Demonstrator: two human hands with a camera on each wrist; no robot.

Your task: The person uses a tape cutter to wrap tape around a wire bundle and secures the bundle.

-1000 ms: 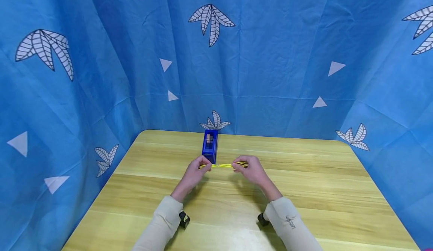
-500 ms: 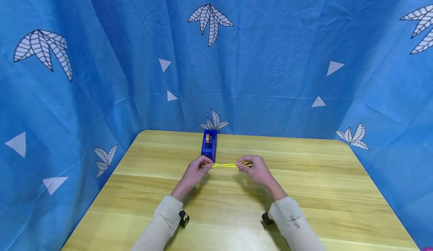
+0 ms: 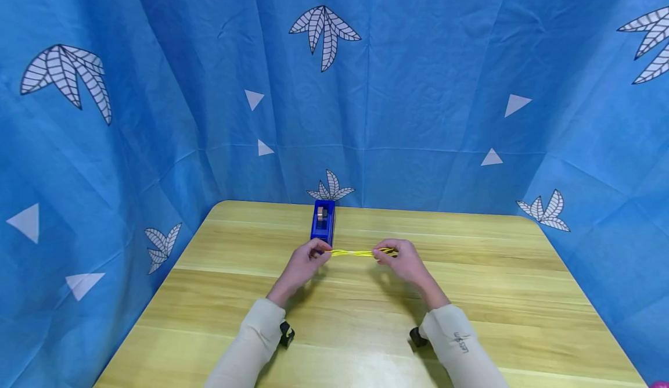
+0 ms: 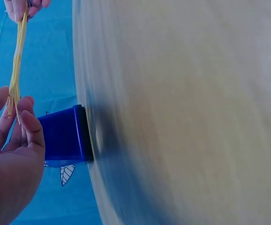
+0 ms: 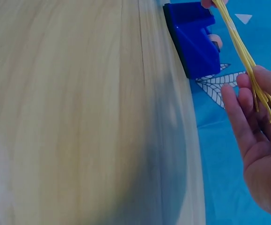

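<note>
A bundle of thin yellow cords [image 3: 358,254] is stretched level between the two hands above the table. A pale patch marks its middle. The left hand [image 3: 303,265] pinches one end between thumb and fingers. At the other end the right hand [image 3: 405,262] pinches the bundle, and loose strand ends [image 5: 265,101] stick out past the thumb in the right wrist view. Behind the left hand stands a blue tape dispenser [image 3: 330,228] with a small roll in it; the fingers hide its near bottom part. The left wrist view shows cord ends [image 4: 14,107] at the left fingertips.
The wooden table [image 3: 470,272] reaches back to a blue patterned curtain [image 3: 428,86], which also hangs at both sides. A small black device [image 3: 286,334] sits at the left wrist, another black device [image 3: 417,337] at the right wrist.
The right hand has moved to the right, and a longer stretch of the yellow cords shows between the hands. The left hand has shifted only slightly right. The tape dispenser stays put.
</note>
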